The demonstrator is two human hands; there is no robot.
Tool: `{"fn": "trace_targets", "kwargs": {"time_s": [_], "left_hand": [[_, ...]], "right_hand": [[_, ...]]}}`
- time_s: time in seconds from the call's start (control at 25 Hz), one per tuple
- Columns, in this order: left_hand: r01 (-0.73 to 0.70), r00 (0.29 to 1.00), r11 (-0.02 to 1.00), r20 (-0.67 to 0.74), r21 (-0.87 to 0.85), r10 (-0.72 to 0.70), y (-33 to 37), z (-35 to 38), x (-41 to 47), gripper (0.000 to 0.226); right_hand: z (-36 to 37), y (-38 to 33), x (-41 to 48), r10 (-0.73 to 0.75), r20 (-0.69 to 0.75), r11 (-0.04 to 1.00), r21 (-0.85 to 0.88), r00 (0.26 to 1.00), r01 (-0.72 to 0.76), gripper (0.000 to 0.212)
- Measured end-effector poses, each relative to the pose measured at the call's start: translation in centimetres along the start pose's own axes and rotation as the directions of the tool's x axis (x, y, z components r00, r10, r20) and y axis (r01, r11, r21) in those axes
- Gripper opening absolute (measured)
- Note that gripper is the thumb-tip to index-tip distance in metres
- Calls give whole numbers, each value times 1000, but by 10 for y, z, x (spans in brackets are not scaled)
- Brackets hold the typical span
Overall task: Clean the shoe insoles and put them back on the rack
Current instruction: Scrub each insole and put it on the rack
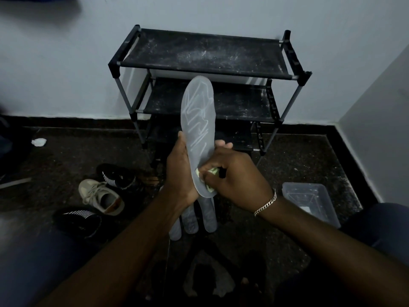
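left hand (180, 171) grips a grey insole (197, 129) round its lower half, held upright in front of the black rack (208, 69). right hand (232, 176) has fingers curled on a small yellow-green cloth (209, 173) pressed against the insole's heel end. three more insoles (194, 220) lie on the floor (287, 165) just below the hands; shoes (104, 191) to the left, clear plastic box (309, 202) to the right.

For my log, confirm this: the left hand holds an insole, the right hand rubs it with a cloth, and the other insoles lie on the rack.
Wrong in one respect: the left hand holds an insole and the right hand rubs it with a cloth, but the other insoles lie on the floor, not on the rack. The head view shows it.
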State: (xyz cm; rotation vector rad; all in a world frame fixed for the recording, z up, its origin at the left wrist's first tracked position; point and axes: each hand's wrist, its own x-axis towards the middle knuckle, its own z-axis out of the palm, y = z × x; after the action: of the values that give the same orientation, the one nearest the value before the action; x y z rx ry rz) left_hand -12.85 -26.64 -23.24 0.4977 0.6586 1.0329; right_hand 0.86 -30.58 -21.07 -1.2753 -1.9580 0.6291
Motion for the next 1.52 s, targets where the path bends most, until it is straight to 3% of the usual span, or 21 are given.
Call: {"fn": "trace_targets", "kwargs": {"time_s": [0.12, 0.24, 0.48, 0.72, 0.96, 1.12, 1.32, 1.52], "left_hand": [[42, 998, 999, 44, 30, -44, 6, -1, 0, 91], [60, 994, 996, 84, 69, -66, 1, 1, 0, 97], [1, 995, 1000, 104, 14, -3, -2, -5, 2, 98], [-18, 996, 1000, 88, -9, 18, -2, 5, 0, 94], [-32, 998, 999, 52, 29, 31, -4, 3, 0, 85], [4, 998, 1000, 70, 16, -5, -3, 3, 2, 90], [-16, 997, 999, 74, 29, 14, -3, 3, 0, 87], [3, 998, 999, 63, 34, -6, -3, 4, 1, 91]], "right_hand": [[-6, 7, -2, -42, 0, 998, -54, 999, 42, 6], [-8, 10, 6, 37, -61, 998, -52, 997, -40, 8], [3, 4, -3, -31, 19, 996, -81, 999, 32, 14], [5, -3, 1, -48, -66, 976, -213, 997, 33, 8], [-5, 7, 8, 7, -137, 981, -191, 991, -34, 7], [2, 0, 1, -35, -47, 983, -182, 998, 26, 9], [-5, 10, 10, 12, -151, 986, -164, 988, -37, 9], [1, 6, 2, 0, -88, 989, -150, 996, -14, 7]]}}
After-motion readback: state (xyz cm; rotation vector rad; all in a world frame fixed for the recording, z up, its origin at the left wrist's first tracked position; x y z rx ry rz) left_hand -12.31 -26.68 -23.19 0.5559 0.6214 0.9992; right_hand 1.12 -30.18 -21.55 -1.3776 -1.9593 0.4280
